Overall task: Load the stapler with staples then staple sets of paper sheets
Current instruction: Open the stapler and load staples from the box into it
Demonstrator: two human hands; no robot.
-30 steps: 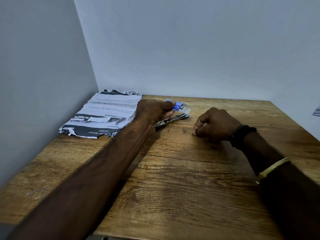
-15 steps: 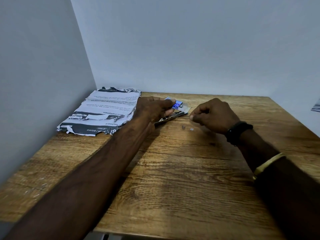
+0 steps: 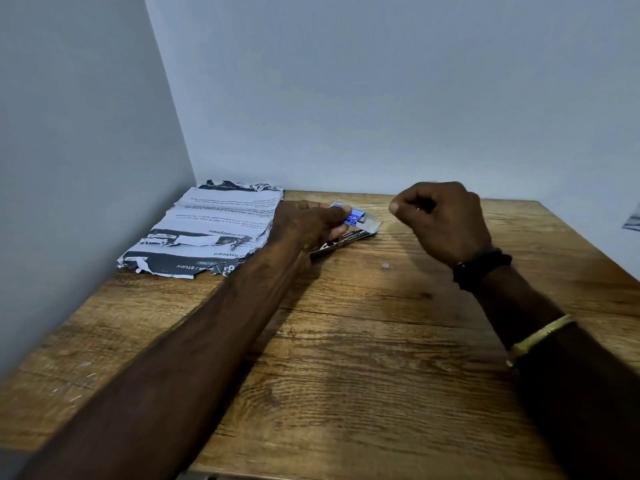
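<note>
My left hand (image 3: 308,226) reaches to the back of the wooden table (image 3: 346,358) and pinches a small blue staple box (image 3: 352,216) between thumb and fingers. A metal stapler (image 3: 341,241) lies open on the table just beneath that hand, partly hidden by it. My right hand (image 3: 440,220) hovers above the table to the right of the box. Its fingers are curled and its thumb is pressed to the forefinger around a tiny glinting piece of staples. A torn stack of printed paper sheets (image 3: 207,230) lies at the back left.
One small loose staple piece (image 3: 384,266) lies on the wood between my hands. Walls close the table in on the left and at the back. Another bit of paper (image 3: 632,220) shows at the far right edge.
My right hand has lifted off the table, where it was pinching near the loose staple bits, and risen up and back. My left hand has kept hold of the blue box.
</note>
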